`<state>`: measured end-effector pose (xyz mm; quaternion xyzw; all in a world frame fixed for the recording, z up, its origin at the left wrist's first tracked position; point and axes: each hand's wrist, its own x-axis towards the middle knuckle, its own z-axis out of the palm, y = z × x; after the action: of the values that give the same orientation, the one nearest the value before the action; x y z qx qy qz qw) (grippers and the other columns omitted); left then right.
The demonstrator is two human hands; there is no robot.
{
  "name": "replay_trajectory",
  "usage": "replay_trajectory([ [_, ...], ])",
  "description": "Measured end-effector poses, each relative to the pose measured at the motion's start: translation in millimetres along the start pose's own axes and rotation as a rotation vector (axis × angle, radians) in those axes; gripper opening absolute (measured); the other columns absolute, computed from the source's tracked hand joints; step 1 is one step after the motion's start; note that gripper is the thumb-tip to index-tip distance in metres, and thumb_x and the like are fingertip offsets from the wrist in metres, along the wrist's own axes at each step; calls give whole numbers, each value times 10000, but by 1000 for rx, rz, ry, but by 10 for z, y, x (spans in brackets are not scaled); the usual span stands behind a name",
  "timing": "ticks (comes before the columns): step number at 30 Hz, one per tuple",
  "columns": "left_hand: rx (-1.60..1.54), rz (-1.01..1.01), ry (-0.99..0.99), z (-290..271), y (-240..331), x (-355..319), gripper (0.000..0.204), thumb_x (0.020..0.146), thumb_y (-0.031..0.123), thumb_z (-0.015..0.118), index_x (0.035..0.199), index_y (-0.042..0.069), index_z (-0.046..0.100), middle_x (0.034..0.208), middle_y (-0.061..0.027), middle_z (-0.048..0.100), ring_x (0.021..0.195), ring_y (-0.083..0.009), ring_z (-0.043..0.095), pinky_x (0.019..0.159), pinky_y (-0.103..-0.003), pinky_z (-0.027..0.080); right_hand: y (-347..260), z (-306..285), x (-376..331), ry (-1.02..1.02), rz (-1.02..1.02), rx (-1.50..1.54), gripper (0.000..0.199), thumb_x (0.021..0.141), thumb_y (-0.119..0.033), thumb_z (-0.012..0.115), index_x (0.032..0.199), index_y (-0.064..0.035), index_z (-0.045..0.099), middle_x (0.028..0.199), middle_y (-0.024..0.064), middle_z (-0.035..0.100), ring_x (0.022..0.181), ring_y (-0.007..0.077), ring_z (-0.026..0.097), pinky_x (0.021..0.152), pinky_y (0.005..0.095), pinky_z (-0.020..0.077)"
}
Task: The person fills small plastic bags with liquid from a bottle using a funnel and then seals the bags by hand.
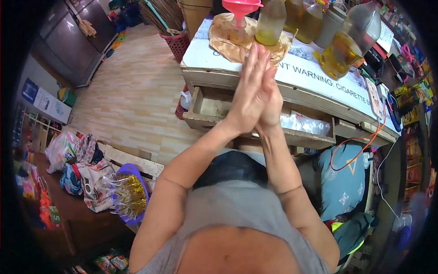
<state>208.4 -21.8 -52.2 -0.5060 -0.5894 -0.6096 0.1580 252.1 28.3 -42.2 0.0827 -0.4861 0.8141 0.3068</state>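
Observation:
My left hand and my right hand are pressed palm to palm in front of the table, fingers stretched out and pointing away from me. I see nothing held between them. Just beyond the fingertips, a crumpled sheet of brown paper lies on the table. On it stand a pink funnel, set in a clear container, and a clear bottle with some yellow-green liquid. To the right, a large plastic jug of yellow liquid leans at a tilt. Beneath my hands a wooden drawer is pulled out.
Clear plastic bags lie in the drawer. An orange cable hangs off the table's right side above a blue-grey cushion. At lower left is a purple basin of yellow-filled plastic packets. A red basket holds brooms.

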Motion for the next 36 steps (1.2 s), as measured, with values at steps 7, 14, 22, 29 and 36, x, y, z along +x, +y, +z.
replay_trajectory([
  [7, -412, -269, 340, -174, -167, 200, 366, 968, 254, 416, 925, -58, 601, 959, -141, 630, 895, -184, 616, 812, -314, 496, -102, 21, -215, -170, 61, -212, 531, 952, -329, 452, 1323, 46, 388, 1317, 149, 450, 1220, 213, 422, 1021, 312, 321],
  [14, -1087, -771, 132, 21, 136, 257, 499, 982, 360, 338, 1080, -74, 565, 772, -80, 597, 672, -74, 547, 574, -172, 458, -108, -296, 138, -226, 343, 528, 304, 960, -262, 441, 891, 7, 565, 681, 117, 584, 582, 217, 595, 512, 298, 514],
  [22, -952, -622, 198, 43, 31, 266, 468, 983, 377, 343, 1035, -26, 577, 903, -74, 592, 793, -119, 533, 667, -236, 437, -227, -264, 181, -85, -372, -767, 178, 852, -70, 593, 1013, 6, 606, 845, 78, 605, 693, 182, 572, 638, 242, 471],
  [29, -1097, -845, -261, 69, 85, 385, 573, 956, 442, 396, 1386, 73, 310, 1356, -109, 394, 1208, -183, 410, 1004, -328, 334, -439, -712, 270, -55, -636, -1136, 316, 742, 90, 559, 1032, -24, 613, 887, 128, 610, 793, 254, 596, 721, 324, 471],
  [36, -551, -678, -362, -23, -31, 219, 389, 885, 146, 571, 1245, 15, 508, 1199, -80, 549, 1069, -115, 516, 949, -261, 387, -599, -1570, 739, 125, -617, -1600, 256, 746, 36, 575, 993, -20, 615, 920, 147, 610, 842, 318, 588, 740, 376, 458],
])
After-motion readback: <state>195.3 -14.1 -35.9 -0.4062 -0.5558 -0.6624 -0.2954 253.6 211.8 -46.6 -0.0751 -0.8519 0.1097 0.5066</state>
